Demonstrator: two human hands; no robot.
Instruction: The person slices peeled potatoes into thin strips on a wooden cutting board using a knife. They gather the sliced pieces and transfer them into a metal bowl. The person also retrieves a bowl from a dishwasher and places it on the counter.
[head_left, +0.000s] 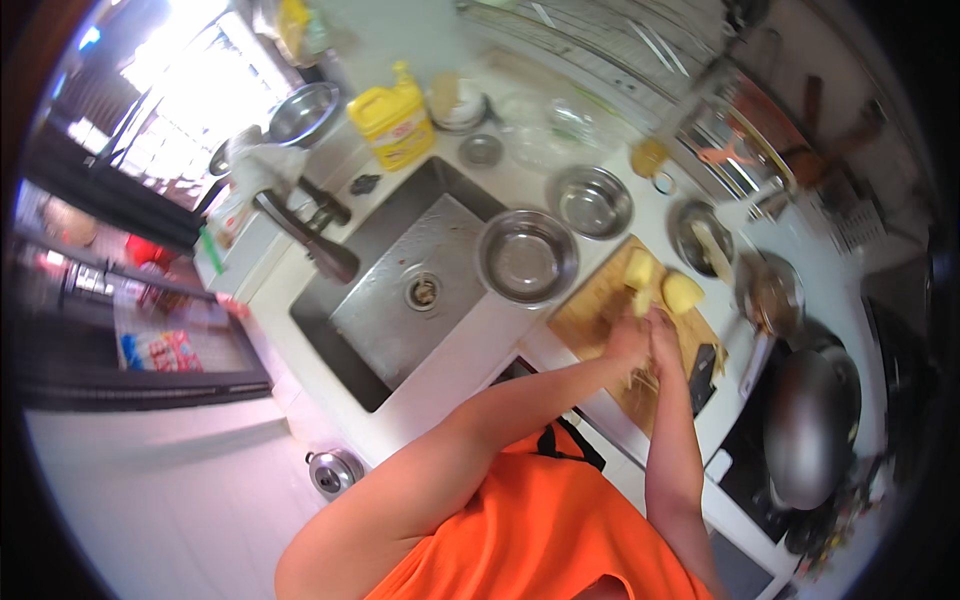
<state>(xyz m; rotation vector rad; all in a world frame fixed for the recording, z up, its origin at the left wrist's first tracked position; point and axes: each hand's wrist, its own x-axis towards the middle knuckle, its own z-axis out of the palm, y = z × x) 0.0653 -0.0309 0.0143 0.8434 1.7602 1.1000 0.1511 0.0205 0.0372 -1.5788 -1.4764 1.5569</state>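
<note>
My left hand (628, 343) and my right hand (663, 341) are close together, low over a wooden cutting board (581, 319). Pale yellow cut pieces (642, 301), probably potato, show at my fingertips; blur hides whether either hand grips them. Beyond the fingers, a peeled potato piece (638, 268) lies on the board, and another peeled potato piece (682, 292) sits to its right. Thin pale strips (642, 382) show below my hands, partly covered by them. A dark flat blade-like object (703, 375), perhaps a knife, rests at the board's right edge.
Left of the board, a steel bowl (528, 259) overlaps the rim of the sink (405, 352); another steel bowl (592, 202) stands behind. A faucet (315, 240) reaches over the basin. Rightward are a small pan (769, 296) and a wok (810, 431). A yellow jug (394, 124) stands behind the sink.
</note>
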